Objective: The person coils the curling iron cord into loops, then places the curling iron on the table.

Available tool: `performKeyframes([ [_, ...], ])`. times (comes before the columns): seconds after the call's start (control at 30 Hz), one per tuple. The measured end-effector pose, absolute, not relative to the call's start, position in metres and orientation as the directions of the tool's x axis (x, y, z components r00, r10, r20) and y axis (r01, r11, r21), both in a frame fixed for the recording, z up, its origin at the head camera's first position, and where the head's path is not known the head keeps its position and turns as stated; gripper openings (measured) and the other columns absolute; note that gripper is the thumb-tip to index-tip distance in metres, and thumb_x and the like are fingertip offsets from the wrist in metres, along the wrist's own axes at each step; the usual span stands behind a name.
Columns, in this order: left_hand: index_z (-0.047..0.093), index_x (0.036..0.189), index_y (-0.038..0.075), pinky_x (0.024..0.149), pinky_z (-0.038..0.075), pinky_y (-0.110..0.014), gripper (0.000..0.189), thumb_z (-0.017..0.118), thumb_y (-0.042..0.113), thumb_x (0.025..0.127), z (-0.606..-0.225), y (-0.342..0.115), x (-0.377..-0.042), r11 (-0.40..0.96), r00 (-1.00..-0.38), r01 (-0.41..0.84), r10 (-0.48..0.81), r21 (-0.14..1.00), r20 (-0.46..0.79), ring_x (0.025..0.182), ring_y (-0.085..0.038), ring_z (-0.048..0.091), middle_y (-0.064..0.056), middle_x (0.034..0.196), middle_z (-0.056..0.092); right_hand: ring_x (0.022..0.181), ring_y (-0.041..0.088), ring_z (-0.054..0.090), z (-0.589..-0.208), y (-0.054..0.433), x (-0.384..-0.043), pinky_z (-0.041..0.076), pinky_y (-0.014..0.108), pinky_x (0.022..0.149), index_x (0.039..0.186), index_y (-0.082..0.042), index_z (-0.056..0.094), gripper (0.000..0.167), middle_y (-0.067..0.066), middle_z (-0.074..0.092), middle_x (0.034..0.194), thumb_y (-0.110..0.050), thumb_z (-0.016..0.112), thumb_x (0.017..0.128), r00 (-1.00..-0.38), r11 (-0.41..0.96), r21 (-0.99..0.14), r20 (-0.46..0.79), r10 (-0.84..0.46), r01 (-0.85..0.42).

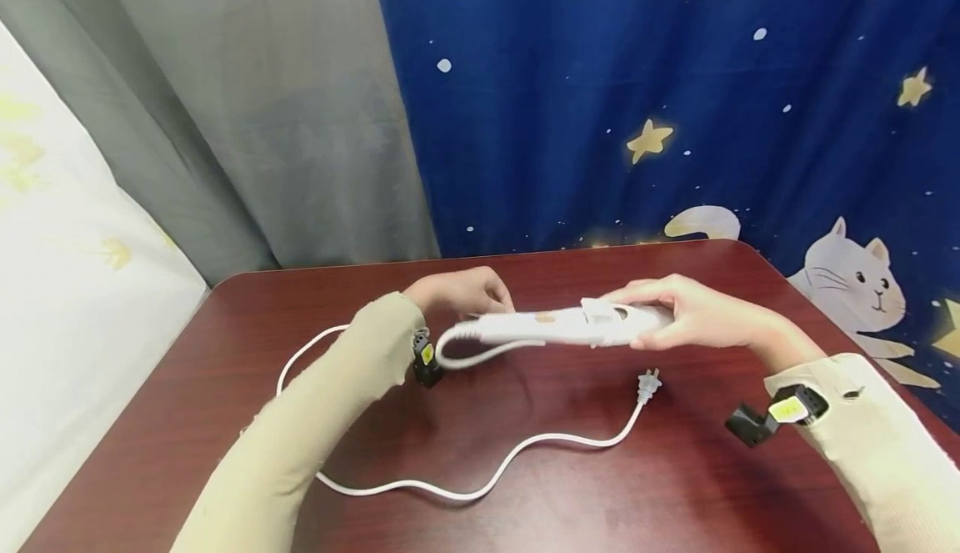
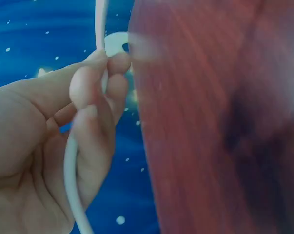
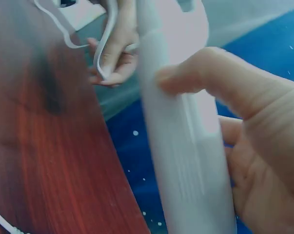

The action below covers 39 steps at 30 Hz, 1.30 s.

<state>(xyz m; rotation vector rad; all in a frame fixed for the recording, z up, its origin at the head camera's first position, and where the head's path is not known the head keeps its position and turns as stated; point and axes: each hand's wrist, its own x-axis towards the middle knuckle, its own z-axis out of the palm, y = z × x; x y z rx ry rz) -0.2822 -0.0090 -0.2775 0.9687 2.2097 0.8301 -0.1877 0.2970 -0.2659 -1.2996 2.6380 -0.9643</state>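
A long white hair straightener [image 1: 540, 328] is held level above the table, slightly blurred. Around its right end my right hand [image 1: 690, 311] grips, with the thumb [image 3: 186, 80] pressed on the white casing in the right wrist view. My left hand [image 1: 465, 289] is beyond the straightener's cord end. In the left wrist view its fingers and thumb pinch the white power cord [image 2: 71, 170]. The cord loops back near the straightener, passes behind the left forearm, and runs over the tabletop to a two-pin plug [image 1: 648, 387] lying below the right hand.
The dark red wooden table [image 1: 675, 486] has rounded far corners. Behind it hang a grey curtain [image 1: 300, 119] and a blue star-patterned curtain [image 1: 540, 119]. White cloth [image 1: 67, 269] borders the left side. Each wrist carries a small black camera [image 1: 750, 425].
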Motion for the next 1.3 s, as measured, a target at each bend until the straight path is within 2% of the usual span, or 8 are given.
performKeyframes([
  [0.1,0.069,0.090,0.001,0.044,0.044,-0.023,0.016,0.061,0.015,0.089,-0.269,-0.014,-0.285,0.568,-0.642,0.429,0.739,0.702,-0.206,0.045,-0.012,0.051,-0.011,0.072,0.063,0.082,0.010,0.055,-0.269,0.290,-0.186,0.046,0.024,0.066,0.124,-0.024,0.058,0.050,-0.009,0.062,0.102,-0.013,0.071,0.078,-0.647,0.484,-0.556,0.134,-0.751,-0.676],
  [0.23,0.069,0.085,0.005,0.042,0.045,-0.029,0.015,0.063,0.019,0.088,-0.257,-0.017,-0.280,0.531,-0.685,0.469,0.723,0.706,-0.089,0.047,-0.023,0.053,-0.008,0.069,0.063,0.079,0.009,0.055,-0.275,0.287,-0.188,0.045,0.023,0.065,0.122,-0.023,0.059,0.049,-0.009,0.062,0.098,-0.009,0.070,0.076,-0.676,0.541,-0.531,0.087,-0.732,-0.653],
  [0.37,0.067,0.084,0.009,0.044,0.046,-0.035,0.014,0.064,0.022,0.087,-0.245,-0.020,-0.266,0.487,-0.705,0.514,0.709,0.706,0.024,0.049,-0.024,0.053,-0.003,0.064,0.060,0.081,0.009,0.054,-0.282,0.290,-0.193,0.044,0.023,0.069,0.120,-0.018,0.060,0.045,-0.008,0.061,0.099,-0.011,0.070,0.077,-0.718,0.591,-0.489,0.113,-0.687,-0.642],
  [0.53,0.068,0.091,0.008,0.044,0.044,-0.031,0.014,0.063,0.021,0.088,-0.239,-0.028,-0.246,0.433,-0.724,0.516,0.681,0.739,0.106,0.051,-0.025,0.054,-0.012,0.069,0.061,0.082,0.009,0.051,-0.287,0.296,-0.196,0.042,0.024,0.071,0.120,-0.012,0.059,0.044,-0.006,0.061,0.102,-0.015,0.070,0.078,-0.777,0.644,-0.461,0.195,-0.598,-0.611],
  [0.83,0.062,0.113,0.005,0.054,0.050,-0.040,0.023,0.052,0.009,0.093,-0.254,-0.047,-0.227,0.349,-0.696,0.499,0.707,0.793,0.126,0.060,-0.020,0.059,-0.004,0.078,0.062,0.083,0.011,0.050,-0.284,0.298,-0.194,0.039,0.021,0.072,0.123,-0.008,0.056,0.044,0.000,0.060,0.100,-0.014,0.068,0.081,-0.812,0.662,-0.471,0.308,-0.495,-0.582],
  [1.0,0.062,0.118,0.006,0.053,0.049,-0.043,0.027,0.054,0.007,0.092,-0.273,-0.051,-0.227,0.314,-0.693,0.471,0.710,0.824,0.125,0.062,-0.029,0.059,-0.004,0.078,0.064,0.083,0.010,0.049,-0.281,0.299,-0.193,0.038,0.021,0.071,0.124,-0.006,0.055,0.045,0.002,0.060,0.101,-0.012,0.068,0.082,-0.811,0.662,-0.469,0.341,-0.475,-0.585],
  [1.2,0.067,0.109,0.004,0.047,0.046,-0.031,0.023,0.056,0.015,0.092,-0.294,-0.055,-0.231,0.304,-0.710,0.385,0.701,0.872,0.069,0.059,-0.033,0.060,-0.005,0.073,0.064,0.084,0.009,0.048,-0.276,0.296,-0.188,0.038,0.020,0.072,0.124,-0.006,0.055,0.046,0.003,0.060,0.104,-0.010,0.069,0.081,-0.788,0.628,-0.476,0.365,-0.496,-0.616],
  [1.3,0.068,0.103,0.002,0.044,0.042,-0.028,0.022,0.056,0.016,0.092,-0.302,-0.057,-0.235,0.302,-0.705,0.361,0.708,0.882,0.046,0.056,-0.038,0.057,-0.013,0.070,0.063,0.085,0.008,0.049,-0.271,0.293,-0.183,0.038,0.018,0.073,0.125,-0.007,0.055,0.048,0.001,0.059,0.105,-0.007,0.070,0.079,-0.770,0.597,-0.487,0.376,-0.516,-0.637],
])
